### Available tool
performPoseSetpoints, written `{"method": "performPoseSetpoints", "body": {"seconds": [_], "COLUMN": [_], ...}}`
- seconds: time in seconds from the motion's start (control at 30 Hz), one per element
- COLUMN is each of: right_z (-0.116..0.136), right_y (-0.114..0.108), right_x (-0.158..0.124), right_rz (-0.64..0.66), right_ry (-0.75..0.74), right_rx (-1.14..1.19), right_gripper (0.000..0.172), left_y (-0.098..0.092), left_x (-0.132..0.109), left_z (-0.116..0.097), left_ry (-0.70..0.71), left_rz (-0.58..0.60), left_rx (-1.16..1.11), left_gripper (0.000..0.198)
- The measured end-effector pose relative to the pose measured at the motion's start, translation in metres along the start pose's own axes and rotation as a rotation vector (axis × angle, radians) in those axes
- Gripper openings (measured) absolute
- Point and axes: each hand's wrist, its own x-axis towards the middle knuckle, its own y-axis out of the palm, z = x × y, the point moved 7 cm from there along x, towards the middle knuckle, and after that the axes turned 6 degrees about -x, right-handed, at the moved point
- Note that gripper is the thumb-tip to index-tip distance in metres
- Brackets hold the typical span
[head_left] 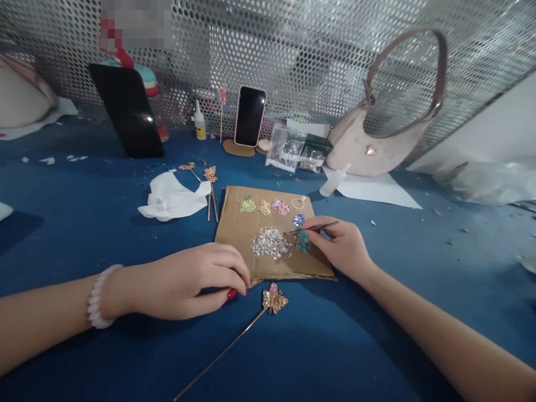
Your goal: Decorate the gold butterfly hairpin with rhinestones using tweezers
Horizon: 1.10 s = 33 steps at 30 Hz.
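Observation:
My right hand [345,245] pinches a pair of tweezers [320,226], tips pointing left over a pile of clear, shiny rhinestones [271,243] on a cardboard sheet [234,223]. Under its fingers are teal rhinestones [302,242] and blue ones [298,219]. At the sheet's front left corner rests my left hand [209,282], loosely curled, fingers a little apart, no object visible in it. Just in front of the cardboard lies a gold butterfly hairpin [275,300] with a pink stone at its top and a long stem toward me.
Green [247,203], yellowish [264,207] and pink [281,206] stones lie along the cardboard's back. Behind are crumpled tissue [171,196], gold hairpins [210,174], a glue bottle [334,180], another bottle [200,124], a propped phone [250,117], plastic bags [285,146] and a handbag [385,139].

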Motion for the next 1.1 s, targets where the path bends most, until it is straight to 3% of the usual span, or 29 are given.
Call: {"method": "performPoseSetpoints", "body": {"seconds": [0.47, 0.73, 1.1], "right_z": [-0.012, 0.003, -0.010], "right_y": [-0.015, -0.003, -0.007], "right_x": [0.000, -0.003, 0.000], "right_rz": [-0.097, -0.072, -0.127], "right_ry": [-0.008, -0.025, -0.012], "right_rx": [-0.071, -0.047, -0.036], "right_gripper": [0.019, 0.016, 0.019], "left_y": [0.004, 0.003, 0.003], "left_x": [-0.002, 0.000, 0.000], "left_z": [-0.001, -0.009, -0.007], "left_ry": [0.034, 0.067, 0.056], "left_rz": [-0.025, -0.076, -0.073], "left_rx": [0.069, 0.110, 0.112], "left_gripper": [0.023, 0.023, 0.022]}}
